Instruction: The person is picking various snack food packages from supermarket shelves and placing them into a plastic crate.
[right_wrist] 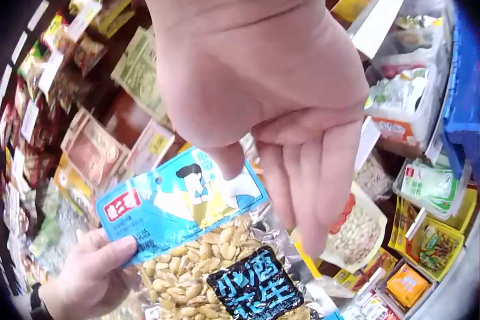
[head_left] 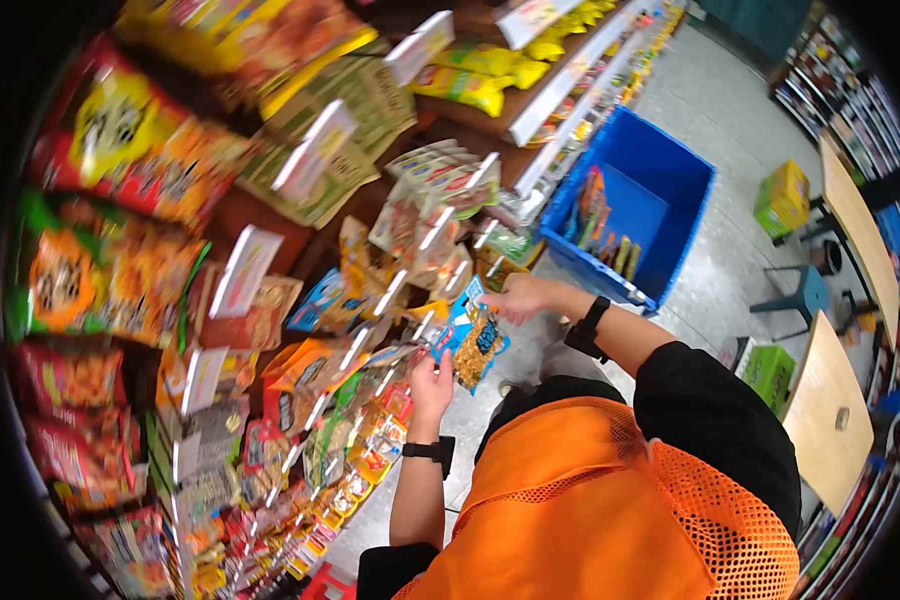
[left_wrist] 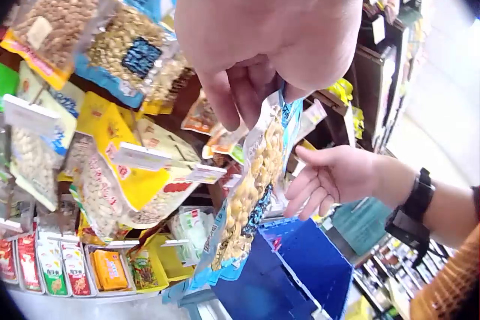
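A blue-topped clear bag of peanuts (head_left: 478,338) (left_wrist: 251,185) (right_wrist: 217,260) is held in front of the shelves. My left hand (head_left: 431,388) (left_wrist: 270,42) (right_wrist: 90,275) pinches it along one edge, thumb on the printed front in the right wrist view. My right hand (head_left: 522,298) (left_wrist: 334,181) (right_wrist: 262,102) is beside the bag's top corner, palm showing and fingers loosely extended in the left wrist view. Its thumb overlaps the bag's top edge in the right wrist view; whether it touches is unclear.
Snack shelves (head_left: 515,125) with price tags and hanging packs run along the left. A blue bin (head_left: 660,200) holding several packs stands on the floor beyond my hands. To the right are light wooden tabletops (head_left: 830,410), a stool (head_left: 798,292) and a yellow box (head_left: 782,200).
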{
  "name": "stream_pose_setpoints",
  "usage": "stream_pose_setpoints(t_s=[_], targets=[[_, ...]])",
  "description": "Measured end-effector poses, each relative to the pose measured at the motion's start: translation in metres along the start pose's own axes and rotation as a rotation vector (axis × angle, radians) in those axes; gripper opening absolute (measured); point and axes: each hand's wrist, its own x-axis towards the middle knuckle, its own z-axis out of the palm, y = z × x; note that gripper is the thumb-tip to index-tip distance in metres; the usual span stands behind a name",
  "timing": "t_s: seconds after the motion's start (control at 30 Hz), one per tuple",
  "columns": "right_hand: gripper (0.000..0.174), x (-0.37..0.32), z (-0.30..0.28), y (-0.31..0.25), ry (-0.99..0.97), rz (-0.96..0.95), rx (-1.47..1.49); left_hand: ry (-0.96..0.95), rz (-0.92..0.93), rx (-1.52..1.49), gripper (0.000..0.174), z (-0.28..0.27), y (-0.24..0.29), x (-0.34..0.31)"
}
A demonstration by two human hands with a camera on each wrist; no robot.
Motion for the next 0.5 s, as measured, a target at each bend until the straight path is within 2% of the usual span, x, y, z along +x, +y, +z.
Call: stream_pose_setpoints(t_s=[0.07,0.1,0.13,0.17,0.2,0.23,0.27,0.37,0.4,0.47,0.5], targets=[[0.085,-0.024,-0.024,0.026,-0.209,-0.025,0.551,-0.085,-0.03,0.025,0.014,0.02,0.039,0.021],[0.088,-0.046,-0.04,0.031,-0.195,-0.045,0.69,-0.056,0.275,0.075,0.016,0.03,0.079,0.033],[0.088,-0.062,-0.053,0.038,-0.184,-0.043,0.702,-0.022,0.582,0.121,0.021,0.04,0.107,0.046],[0.084,-0.076,-0.065,0.046,-0.04,-0.068,0.73,-0.149,0.643,0.199,0.035,0.051,0.118,0.058],[0.081,-0.087,-0.077,0.055,0.105,-0.092,0.758,-0.165,0.656,0.199,0.035,0.067,0.133,0.07],[0.062,-0.095,-0.089,0.066,0.206,-0.092,0.75,-0.221,0.695,0.201,0.037,0.088,0.151,0.081],[0.062,-0.098,-0.101,0.082,0.221,-0.09,0.766,-0.278,0.733,0.204,0.039,0.108,0.168,0.091],[0.039,-0.102,-0.134,0.137,0.601,-0.03,0.753,-0.4,0.754,0.168,0.042,0.166,0.21,0.122],[0.042,-0.113,-0.152,0.148,0.642,0.053,0.678,-0.423,0.765,0.17,0.042,0.181,0.218,0.129],[0.046,-0.093,-0.171,0.212,0.808,0.075,0.467,-0.557,0.698,0.193,0.045,0.208,0.228,0.142],[0.046,-0.086,-0.182,0.236,0.813,0.085,0.478,-0.613,0.647,0.173,0.044,0.216,0.228,0.147]])
